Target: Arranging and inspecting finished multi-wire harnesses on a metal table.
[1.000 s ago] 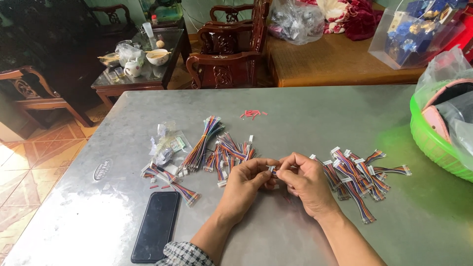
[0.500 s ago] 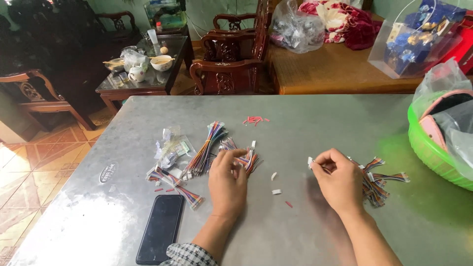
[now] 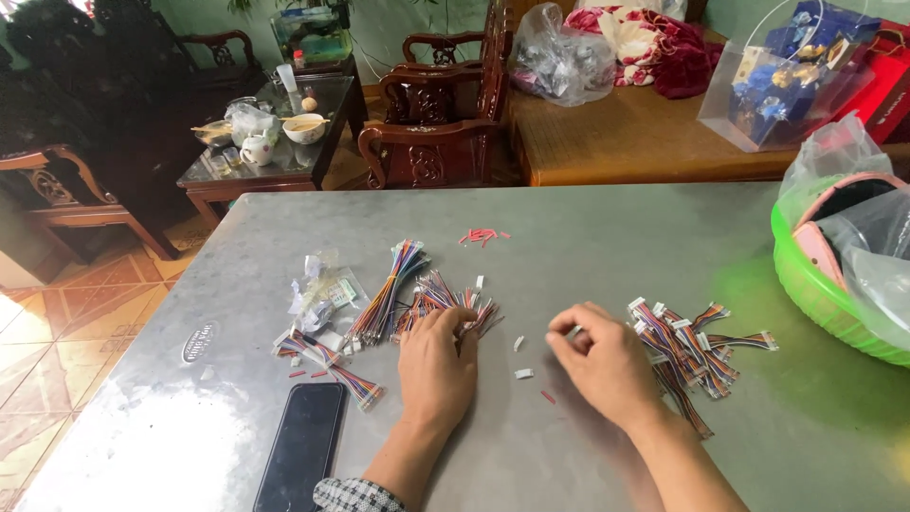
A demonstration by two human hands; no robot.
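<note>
The left hand (image 3: 438,365) lies with fingers together, tips on the wire pile (image 3: 445,301) mid-table (image 3: 607,237). The right hand (image 3: 607,365) pinches a small white connector (image 3: 573,331). These leads look light and floppy, best taken by the stiff plug.

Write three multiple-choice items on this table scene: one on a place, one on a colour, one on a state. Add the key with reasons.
1. Where does the phone lie?
A. in the basket
B. on the table's near edge, on the left hand's outer side
C. on the wire bundles

2. What colour is the basket?
A. green
B. red
C. black

3. What is the left hand doing?
A. holding the phone
B. hanging off the table
C. resting palm down, fingertips on the pile of multicoloured wires

Key: 1 B, the dark phone lies flat by the forearm. 2 A, its rim is bright green. 3 C, its fingers touch the wires; the right hand is beside another bundle.
</note>
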